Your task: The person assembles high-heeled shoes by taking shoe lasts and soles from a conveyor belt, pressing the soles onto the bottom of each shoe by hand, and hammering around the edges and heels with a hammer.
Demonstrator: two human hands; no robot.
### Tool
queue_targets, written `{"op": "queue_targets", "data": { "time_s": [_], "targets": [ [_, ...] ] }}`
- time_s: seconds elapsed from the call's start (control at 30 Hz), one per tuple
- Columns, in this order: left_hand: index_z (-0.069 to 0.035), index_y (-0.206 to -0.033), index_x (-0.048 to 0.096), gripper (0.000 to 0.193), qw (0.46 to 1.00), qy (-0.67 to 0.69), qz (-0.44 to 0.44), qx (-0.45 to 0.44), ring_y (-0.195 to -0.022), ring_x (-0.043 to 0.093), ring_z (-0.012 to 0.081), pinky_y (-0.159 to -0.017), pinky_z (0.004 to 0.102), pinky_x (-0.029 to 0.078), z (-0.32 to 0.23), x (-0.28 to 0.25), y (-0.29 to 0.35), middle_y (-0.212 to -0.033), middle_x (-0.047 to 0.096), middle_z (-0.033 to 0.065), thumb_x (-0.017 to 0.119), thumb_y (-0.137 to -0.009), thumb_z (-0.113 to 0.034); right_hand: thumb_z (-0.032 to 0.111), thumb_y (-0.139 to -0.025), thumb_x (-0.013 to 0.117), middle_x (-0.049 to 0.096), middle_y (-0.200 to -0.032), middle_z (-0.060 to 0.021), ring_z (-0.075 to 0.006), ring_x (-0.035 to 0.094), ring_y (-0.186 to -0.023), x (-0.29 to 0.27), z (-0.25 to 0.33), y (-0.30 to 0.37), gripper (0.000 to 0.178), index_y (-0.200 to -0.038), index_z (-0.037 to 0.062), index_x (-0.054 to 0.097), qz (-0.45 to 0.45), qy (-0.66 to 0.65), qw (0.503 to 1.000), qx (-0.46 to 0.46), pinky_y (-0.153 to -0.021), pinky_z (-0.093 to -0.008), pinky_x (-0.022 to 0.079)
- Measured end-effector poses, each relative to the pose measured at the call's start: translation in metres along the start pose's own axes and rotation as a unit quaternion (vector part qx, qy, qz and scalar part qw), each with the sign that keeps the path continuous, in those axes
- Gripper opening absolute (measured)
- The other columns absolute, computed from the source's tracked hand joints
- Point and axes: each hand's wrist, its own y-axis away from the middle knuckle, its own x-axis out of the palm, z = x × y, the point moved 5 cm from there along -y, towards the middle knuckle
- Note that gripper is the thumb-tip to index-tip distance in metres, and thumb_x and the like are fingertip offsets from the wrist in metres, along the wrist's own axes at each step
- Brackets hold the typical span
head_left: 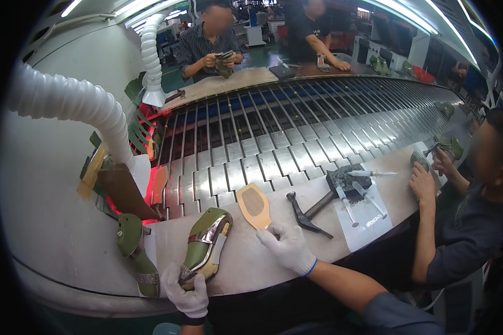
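Left hand grips shoe at near edge of table, apparently steadying it; right hand pinches insole by near end, seemingly keeping face clear.

White-gloved hands, dark blue-grey sleeve

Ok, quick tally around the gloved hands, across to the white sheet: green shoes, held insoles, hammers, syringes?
Green shoes: 2
Held insole: 1
Hammer: 1
Syringes: 3
Total: 7
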Motion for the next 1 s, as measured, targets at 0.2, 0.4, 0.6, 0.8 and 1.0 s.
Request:
{"op": "queue_targets", "data": {
  "time_s": [0.2,0.4,0.6,0.8,1.0],
  "targets": [
    [0.005,-0.136,0.062,0.057,1.000,0.000,0.006,0.003,-0.117,0.063,0.0394,-0.105,0.0493,0.051,0.002,-0.001,0.003,-0.128,0.062,0.0222,0.079,-0.093,-0.029,0.036,-0.101,0.076,0.066,-0.069,-0.0195,-0.0233,0.066,-0.060,0.001,-0.002,-0.009,0.043,-0.083,-0.0030,0.072,0.056,0.023,0.998,0.026,-0.062,-0.0402,0.053],
    [0.008,-0.142,0.057,0.062,0.994,0.078,0.002,-0.083,-0.123,0.063,0.0391,-0.109,0.0485,0.049,0.004,-0.007,0.003,-0.134,0.062,0.0235,0.074,-0.099,-0.033,0.034,-0.100,0.077,0.068,-0.068,-0.0180,-0.0238,0.073,-0.066,-0.005,0.005,0.011,0.040,-0.084,-0.0026,0.073,0.031,0.026,0.999,-0.019,-0.064,-0.0389,0.056],
    [0.006,-0.148,0.054,0.057,0.945,0.159,0.105,-0.265,-0.125,0.064,0.0245,-0.114,0.0398,0.050,0.023,-0.025,0.030,-0.136,0.065,0.0164,0.073,-0.094,0.005,0.025,-0.094,0.083,0.077,-0.104,-0.0203,-0.0332,0.078,-0.092,-0.018,-0.008,0.032,0.040,-0.121,-0.0016,0.071,-0.021,-0.031,0.994,-0.105,-0.082,-0.0417,0.063],
    [0.005,-0.132,0.063,0.041,0.900,0.324,0.090,-0.278,-0.109,0.071,0.0174,-0.102,0.0339,0.056,-0.038,-0.085,-0.053,-0.121,0.072,0.0119,0.072,-0.092,0.007,0.018,-0.088,0.086,0.065,-0.140,-0.0309,-0.0438,0.072,-0.119,-0.033,-0.001,0.066,0.043,-0.124,-0.0011,0.072,-0.062,0.230,0.949,-0.207,-0.101,-0.0458,0.061],
    [0.004,-0.135,0.062,0.036,0.895,0.395,0.032,-0.203,-0.119,0.068,0.0200,-0.110,0.0384,0.053,-0.041,-0.046,-0.114,-0.128,0.070,0.0127,0.066,-0.100,-0.004,0.011,-0.092,0.081,0.066,-0.143,-0.0324,-0.0440,0.070,-0.128,-0.047,0.002,0.072,0.034,-0.122,-0.0025,0.073,-0.045,0.132,0.980,-0.140,-0.110,-0.0462,0.056]
  ]
}}
